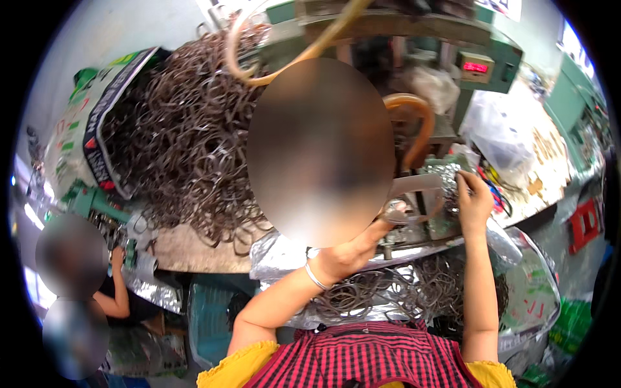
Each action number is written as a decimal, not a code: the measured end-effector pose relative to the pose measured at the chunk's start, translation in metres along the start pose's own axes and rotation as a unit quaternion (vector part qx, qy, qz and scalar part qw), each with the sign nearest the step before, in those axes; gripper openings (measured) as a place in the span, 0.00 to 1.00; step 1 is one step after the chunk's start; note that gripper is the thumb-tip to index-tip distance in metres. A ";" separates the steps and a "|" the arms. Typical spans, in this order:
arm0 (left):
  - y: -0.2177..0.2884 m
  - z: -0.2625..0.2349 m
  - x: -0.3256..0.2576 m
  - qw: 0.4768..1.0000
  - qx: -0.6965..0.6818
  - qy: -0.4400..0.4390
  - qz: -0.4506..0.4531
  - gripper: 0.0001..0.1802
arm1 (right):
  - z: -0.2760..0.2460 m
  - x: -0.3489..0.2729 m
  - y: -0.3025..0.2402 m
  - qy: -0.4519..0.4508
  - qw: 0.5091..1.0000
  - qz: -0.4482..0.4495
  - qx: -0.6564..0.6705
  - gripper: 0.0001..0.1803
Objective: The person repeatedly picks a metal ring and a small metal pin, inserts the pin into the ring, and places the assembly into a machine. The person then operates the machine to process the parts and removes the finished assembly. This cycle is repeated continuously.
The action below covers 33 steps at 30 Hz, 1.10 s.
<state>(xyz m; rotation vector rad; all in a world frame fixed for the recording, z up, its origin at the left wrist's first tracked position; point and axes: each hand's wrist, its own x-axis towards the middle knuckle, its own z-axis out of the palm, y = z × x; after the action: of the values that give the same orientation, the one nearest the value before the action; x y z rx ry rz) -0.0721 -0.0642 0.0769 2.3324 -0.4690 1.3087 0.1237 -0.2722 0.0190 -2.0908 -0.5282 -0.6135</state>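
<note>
My left hand (356, 251) reaches up from the lower middle, a silver bangle on its wrist. Its fingers are curled closed at the near edge of a brown band loop (417, 183), which they seem to grip. A large blurred patch covers what lies just left of those fingertips. To the right, my right hand (475, 197) is raised with thumb and fingertips pinched together. They meet beside crumpled silver foil (446, 172) on the machine's bed; whatever they pinch is too small to make out.
A big heap of brown loops (187, 129) spills from a printed sack (90, 129) on the left. More loops (362, 291) lie below my hands. A green machine (488, 87) with a red display stands ahead, a clear plastic bag (498, 129) beside it. Another person's arm (116, 284) works at far left.
</note>
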 end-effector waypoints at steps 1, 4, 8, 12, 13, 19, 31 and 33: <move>0.011 -0.002 0.000 0.999 0.020 0.028 -0.034 0.12 | -0.002 -0.001 0.000 -0.013 0.999 0.028 0.021 0.07; 0.023 -0.040 -0.029 0.973 0.137 0.110 -0.147 0.11 | -0.009 -0.021 -0.003 -0.030 0.981 0.115 0.155 0.05; -0.015 -0.099 -0.015 0.947 0.210 0.118 -0.212 0.11 | -0.018 -0.026 -0.006 -0.050 0.981 0.103 0.154 0.07; -0.067 -0.105 -0.021 0.900 0.244 -0.226 -0.283 0.19 | -0.004 -0.008 -0.041 -0.051 0.983 0.053 0.170 0.09; -0.081 -0.096 -0.027 0.840 0.282 -0.343 -0.310 0.25 | -0.001 -0.005 -0.046 -0.040 0.984 0.045 0.167 0.10; -0.122 -0.068 -0.096 0.787 0.285 -0.380 -0.394 0.22 | -0.009 -0.029 -0.022 -0.012 0.994 0.053 0.096 0.07; -0.046 -0.087 -0.035 0.870 -0.072 0.068 -0.483 0.27 | -0.061 -0.030 -0.078 -0.108 0.974 -0.004 0.200 0.07; -0.059 -0.083 -0.041 0.854 -0.079 0.040 -0.513 0.29 | -0.043 -0.009 -0.105 -0.104 0.958 -0.057 0.260 0.07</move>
<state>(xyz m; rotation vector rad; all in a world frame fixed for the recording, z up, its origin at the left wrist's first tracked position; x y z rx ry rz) -0.1240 0.0324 0.0683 1.8598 0.6253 0.7609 0.0472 -0.2535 0.1005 -1.6362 -0.8360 -0.2752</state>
